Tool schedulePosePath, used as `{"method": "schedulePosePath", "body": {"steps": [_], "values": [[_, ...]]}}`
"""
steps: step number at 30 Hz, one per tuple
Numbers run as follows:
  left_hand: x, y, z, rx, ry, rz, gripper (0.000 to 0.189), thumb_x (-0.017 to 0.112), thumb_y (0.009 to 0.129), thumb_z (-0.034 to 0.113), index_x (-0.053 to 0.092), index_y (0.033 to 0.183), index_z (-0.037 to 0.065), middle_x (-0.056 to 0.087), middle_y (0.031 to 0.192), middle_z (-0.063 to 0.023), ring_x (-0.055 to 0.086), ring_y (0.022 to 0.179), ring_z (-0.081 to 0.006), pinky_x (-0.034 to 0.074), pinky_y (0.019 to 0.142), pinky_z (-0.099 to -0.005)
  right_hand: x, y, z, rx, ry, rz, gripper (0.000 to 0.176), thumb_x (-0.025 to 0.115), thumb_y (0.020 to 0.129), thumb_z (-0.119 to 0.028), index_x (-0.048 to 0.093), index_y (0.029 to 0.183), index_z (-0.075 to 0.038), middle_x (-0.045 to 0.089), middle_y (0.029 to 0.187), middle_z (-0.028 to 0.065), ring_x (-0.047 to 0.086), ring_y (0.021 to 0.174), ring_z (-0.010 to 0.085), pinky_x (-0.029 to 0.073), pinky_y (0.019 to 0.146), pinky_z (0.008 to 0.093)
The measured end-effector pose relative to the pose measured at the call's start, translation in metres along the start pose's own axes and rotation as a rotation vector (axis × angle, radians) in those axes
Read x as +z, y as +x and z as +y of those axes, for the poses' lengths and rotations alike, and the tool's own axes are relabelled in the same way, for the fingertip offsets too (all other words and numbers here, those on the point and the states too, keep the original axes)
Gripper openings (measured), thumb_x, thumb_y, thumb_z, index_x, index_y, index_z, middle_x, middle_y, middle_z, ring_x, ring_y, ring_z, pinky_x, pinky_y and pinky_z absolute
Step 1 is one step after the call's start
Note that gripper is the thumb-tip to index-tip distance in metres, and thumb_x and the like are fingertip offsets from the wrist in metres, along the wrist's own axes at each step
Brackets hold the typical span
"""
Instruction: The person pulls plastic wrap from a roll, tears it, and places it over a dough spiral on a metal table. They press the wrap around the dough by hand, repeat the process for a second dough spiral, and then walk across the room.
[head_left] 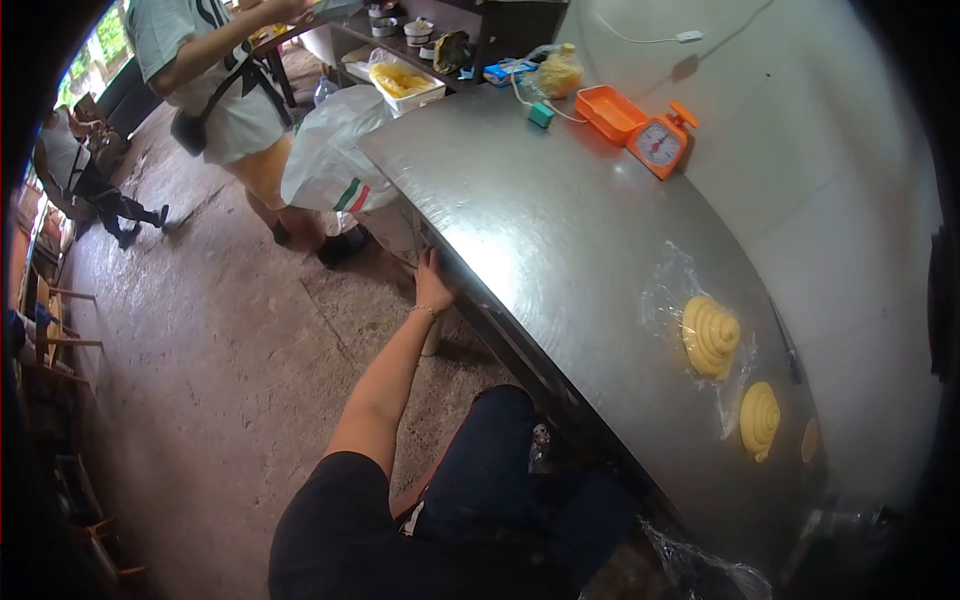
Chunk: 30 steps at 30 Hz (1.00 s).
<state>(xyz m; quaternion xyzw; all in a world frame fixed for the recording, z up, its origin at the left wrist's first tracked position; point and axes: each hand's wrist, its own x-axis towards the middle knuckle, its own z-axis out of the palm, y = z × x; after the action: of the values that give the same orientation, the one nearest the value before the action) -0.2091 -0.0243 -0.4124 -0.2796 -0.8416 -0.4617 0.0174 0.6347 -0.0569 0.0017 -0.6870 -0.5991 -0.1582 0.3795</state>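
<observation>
My left hand (432, 285) is at the near side of a metal-topped table (540, 230), its fingers against the frame just under the edge and looking curled round it. Part of the fingers is hidden there. My right hand does not show. Toward the far right of the tabletop sit two coiled mounds of yellow dough, one larger (711, 337) and one smaller (760, 421). Clear plastic wrap (672, 290) lies crumpled under and around the larger mound.
An orange kitchen scale (660, 143) and orange tray (610, 113) stand against the wall, near a bag of yellow stuff (559, 72). A white plastic sack (335, 150) hangs beside the table's far corner. Two people stand on the left; a shelf (440, 45) holds bowls.
</observation>
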Motion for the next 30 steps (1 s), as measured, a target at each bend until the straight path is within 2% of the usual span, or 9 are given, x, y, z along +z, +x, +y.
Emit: {"method": "schedulePosePath", "body": {"steps": [8,9,12,15,19,21,24,28,30], "values": [[-0.006,0.014,-0.019,-0.032,0.153,-0.137,0.081,0.088,0.078,0.032,0.055,0.147,0.006,0.055,0.151,-0.0312,0.049,0.146,-0.0451,0.051,0.116,-0.0517,-0.02,-0.028,0.045,0.115,0.113,0.019,0.04,0.059,0.116,-0.026,0.073,0.107,0.01,0.065,0.081,0.0109,0.051,0.074,0.0193,0.048,0.068,0.0393],[-0.017,0.013,-0.005,0.0,0.222,-0.237,0.063,0.084,0.081,0.027,0.065,0.137,0.007,0.06,0.148,-0.027,0.051,0.145,-0.0426,0.053,0.113,-0.0502,-0.021,-0.031,0.042,0.115,0.119,0.032,0.04,0.059,0.116,-0.026,0.074,0.107,0.01,0.065,0.08,0.0106,0.051,0.073,0.0191,0.048,0.068,0.0392],[-0.025,-0.007,0.014,-0.144,0.3,-0.269,0.041,0.08,0.082,0.021,0.075,0.12,0.007,0.066,0.14,-0.0218,0.052,0.144,-0.0418,0.055,0.111,-0.0496,-0.022,-0.036,0.076,0.167,0.034,0.002,0.039,0.06,0.116,-0.025,0.075,0.109,0.01,0.067,0.08,0.0108,0.053,0.073,0.0192,0.049,0.068,0.039],[-0.032,-0.045,0.018,0.091,0.348,-0.307,0.032,0.079,0.082,0.017,0.079,0.112,0.008,0.071,0.133,-0.0199,0.052,0.144,-0.0421,0.056,0.111,-0.0485,-0.012,-0.036,0.084,0.15,0.054,0.038,0.038,0.061,0.115,-0.025,0.077,0.111,0.009,0.07,0.082,0.0113,0.054,0.072,0.0193,0.049,0.068,0.0389],[-0.033,-0.075,0.029,0.265,0.364,-0.405,0.038,0.085,0.08,0.023,0.081,0.116,0.009,0.074,0.13,-0.0206,0.05,0.145,-0.0441,0.054,0.113,-0.0492,0.003,-0.027,0.044,0.073,0.066,0.074,0.036,0.063,0.114,-0.024,0.076,0.105,0.008,0.066,0.078,0.0127,0.051,0.068,0.0208,0.048,0.065,0.0404],[-0.019,-0.077,0.024,0.27,0.389,-0.461,0.039,0.087,0.079,0.028,0.082,0.113,0.008,0.074,0.129,-0.0195,0.048,0.147,-0.0427,0.054,0.112,-0.0489,0.017,-0.022,0.081,0.016,0.156,0.036,0.043,0.064,0.114,-0.027,0.068,0.088,0.008,0.056,0.069,0.013,0.041,0.064,0.0209,0.044,0.061,0.0429],[-0.011,-0.078,0.042,0.245,0.481,-0.598,0.045,0.088,0.08,0.033,0.081,0.116,0.006,0.073,0.134,-0.0202,0.046,0.149,-0.0425,0.048,0.119,-0.0503,0.029,-0.013,0.077,-0.004,0.172,0.04,0.049,0.065,0.114,-0.03,0.061,0.079,0.006,0.047,0.063,0.0115,0.034,0.062,0.0203,0.04,0.057,0.0434],[0.006,-0.084,0.055,0.298,0.63,-0.692,0.05,0.085,0.083,0.035,0.079,0.125,0.008,0.07,0.143,-0.018,0.044,0.152,-0.0413,0.033,0.129,-0.0564,0.039,-0.016,0.066,-0.008,0.265,0.088,0.047,0.063,0.115,-0.029,0.069,0.085,0.007,0.051,0.062,0.0126,0.034,0.061,0.0217,0.04,0.056,0.0433],[0.022,-0.088,0.043,0.313,0.641,-0.638,0.057,0.085,0.083,0.039,0.077,0.129,0.006,0.066,0.149,-0.017,0.04,0.156,-0.0394,0.026,0.132,-0.0575,0.033,-0.022,0.082,0.031,0.194,0.024,0.045,0.061,0.115,-0.028,0.074,0.093,0.008,0.061,0.069,0.0145,0.045,0.062,0.0228,0.045,0.059,0.0425]]}}
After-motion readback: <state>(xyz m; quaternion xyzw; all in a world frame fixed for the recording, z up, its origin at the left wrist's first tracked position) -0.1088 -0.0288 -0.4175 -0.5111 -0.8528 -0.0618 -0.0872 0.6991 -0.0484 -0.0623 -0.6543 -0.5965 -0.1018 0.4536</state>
